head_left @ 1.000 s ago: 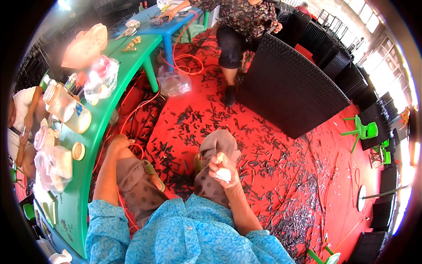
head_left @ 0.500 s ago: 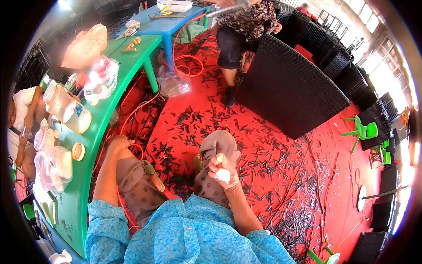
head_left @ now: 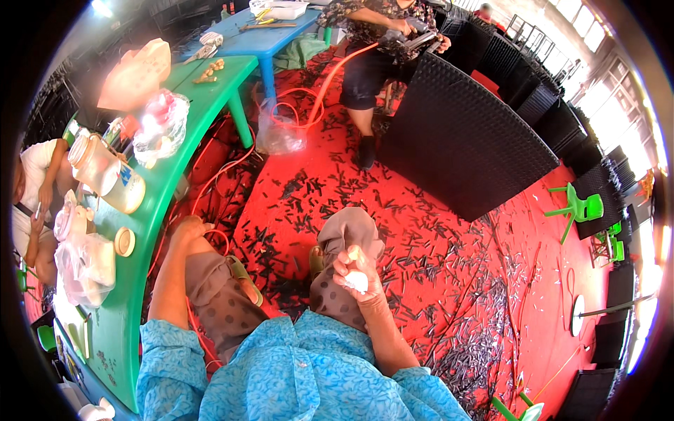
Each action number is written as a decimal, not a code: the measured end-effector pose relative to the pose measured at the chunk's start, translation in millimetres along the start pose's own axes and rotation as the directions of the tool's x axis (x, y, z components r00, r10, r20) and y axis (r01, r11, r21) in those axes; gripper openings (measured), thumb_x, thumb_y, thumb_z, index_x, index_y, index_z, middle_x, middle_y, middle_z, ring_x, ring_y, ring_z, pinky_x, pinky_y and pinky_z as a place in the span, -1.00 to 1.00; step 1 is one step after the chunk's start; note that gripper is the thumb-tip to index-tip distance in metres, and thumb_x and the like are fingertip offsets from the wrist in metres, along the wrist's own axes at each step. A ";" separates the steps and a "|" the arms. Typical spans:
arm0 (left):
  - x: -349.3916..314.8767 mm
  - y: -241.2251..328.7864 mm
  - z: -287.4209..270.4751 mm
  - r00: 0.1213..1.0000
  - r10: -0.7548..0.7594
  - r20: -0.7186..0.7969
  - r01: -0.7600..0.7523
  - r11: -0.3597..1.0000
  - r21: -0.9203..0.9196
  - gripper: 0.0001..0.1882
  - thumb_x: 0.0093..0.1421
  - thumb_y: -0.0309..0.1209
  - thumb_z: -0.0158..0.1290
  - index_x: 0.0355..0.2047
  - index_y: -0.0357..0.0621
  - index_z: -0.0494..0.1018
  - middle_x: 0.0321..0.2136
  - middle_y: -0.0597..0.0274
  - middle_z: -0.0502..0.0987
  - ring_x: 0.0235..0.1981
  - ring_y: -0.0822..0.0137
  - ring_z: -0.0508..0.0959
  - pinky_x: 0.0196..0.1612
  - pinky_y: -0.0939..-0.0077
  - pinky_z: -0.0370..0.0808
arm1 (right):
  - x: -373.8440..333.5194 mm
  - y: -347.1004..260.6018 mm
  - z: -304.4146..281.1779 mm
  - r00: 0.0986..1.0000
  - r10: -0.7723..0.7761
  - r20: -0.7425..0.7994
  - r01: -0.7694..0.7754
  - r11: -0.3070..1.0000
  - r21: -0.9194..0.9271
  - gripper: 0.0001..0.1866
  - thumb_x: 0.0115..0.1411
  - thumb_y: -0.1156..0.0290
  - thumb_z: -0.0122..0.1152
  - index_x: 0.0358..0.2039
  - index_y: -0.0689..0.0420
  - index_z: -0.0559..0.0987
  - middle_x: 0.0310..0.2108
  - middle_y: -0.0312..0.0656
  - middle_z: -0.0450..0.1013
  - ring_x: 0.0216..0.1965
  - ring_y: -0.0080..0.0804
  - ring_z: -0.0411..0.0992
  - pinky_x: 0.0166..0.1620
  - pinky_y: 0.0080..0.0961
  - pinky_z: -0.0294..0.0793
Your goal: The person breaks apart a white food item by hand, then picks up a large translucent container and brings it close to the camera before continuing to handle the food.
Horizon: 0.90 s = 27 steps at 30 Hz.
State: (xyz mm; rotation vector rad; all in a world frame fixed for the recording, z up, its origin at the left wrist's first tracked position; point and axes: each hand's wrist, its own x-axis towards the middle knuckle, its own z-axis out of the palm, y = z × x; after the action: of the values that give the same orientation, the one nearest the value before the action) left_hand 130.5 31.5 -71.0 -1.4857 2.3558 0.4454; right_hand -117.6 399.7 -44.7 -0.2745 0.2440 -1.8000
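Observation:
My right hand (head_left: 357,272) is curled, palm up, above my right knee, with its fingers closed round a small white lump (head_left: 357,281). What the lump is made of cannot be made out. My left hand (head_left: 189,230) lies on my left knee (head_left: 210,274), its fingers loosely stretched over it and holding nothing that shows. Ahead of me a person in a dark flowered top (head_left: 340,14) grips a hand tool (head_left: 411,38) with an orange-red hose, at the top edge of a black woven panel (head_left: 467,140).
On my left, a green table (head_left: 151,231) carries plastic jars (head_left: 126,188), a bagged pale block (head_left: 88,266), a round lid (head_left: 125,241) and ginger-like pieces (head_left: 209,71). A blue table (head_left: 260,42) stands beyond. Black scraps litter the red floor (head_left: 435,252); a green chair (head_left: 579,207) is at right.
The other person's tool has come down and right to the panel's top edge, and its hose has swung along with it. My own hands have stayed in place.

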 end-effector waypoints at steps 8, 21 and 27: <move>-14.9 16.7 -18.1 0.988 -0.034 0.153 0.034 0.999 0.002 -0.43 -0.02 0.00 -0.02 -0.32 -0.39 0.43 -0.21 -0.19 0.40 -0.13 0.03 0.41 -0.07 0.30 0.32 | -2.2 -0.6 -0.1 1.000 0.002 -0.024 -0.002 1.000 -0.009 -0.77 0.02 0.33 0.16 -0.30 0.04 0.39 -0.45 -0.33 0.19 -0.44 -0.50 0.16 -0.45 -0.60 0.25; -10.1 9.5 -14.5 0.989 -0.042 0.143 0.040 0.999 0.019 -0.41 -0.01 0.03 -0.03 -0.33 -0.39 0.43 -0.24 -0.20 0.41 -0.15 0.03 0.42 -0.09 0.29 0.33 | -2.5 1.2 1.0 1.000 0.004 -0.009 -0.004 1.000 0.028 -0.79 0.01 0.37 0.15 -0.32 0.06 0.40 -0.46 -0.32 0.20 -0.44 -0.49 0.17 -0.45 -0.60 0.25; -14.0 11.1 -15.4 0.991 -0.038 0.125 0.040 0.999 -0.010 -0.42 -0.01 0.01 -0.02 -0.33 -0.38 0.43 -0.23 -0.20 0.41 -0.15 0.02 0.42 -0.09 0.28 0.33 | -2.3 1.5 -1.2 1.000 0.005 -0.001 -0.005 1.000 0.010 -0.83 0.06 0.32 0.11 -0.34 0.05 0.38 -0.44 -0.29 0.22 -0.42 -0.48 0.20 -0.44 -0.54 0.25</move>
State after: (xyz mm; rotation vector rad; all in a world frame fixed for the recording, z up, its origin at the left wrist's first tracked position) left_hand 124.7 40.8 -50.2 -1.4629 2.2277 0.5280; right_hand -116.0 401.6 -46.4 -0.2652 0.2364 -1.7964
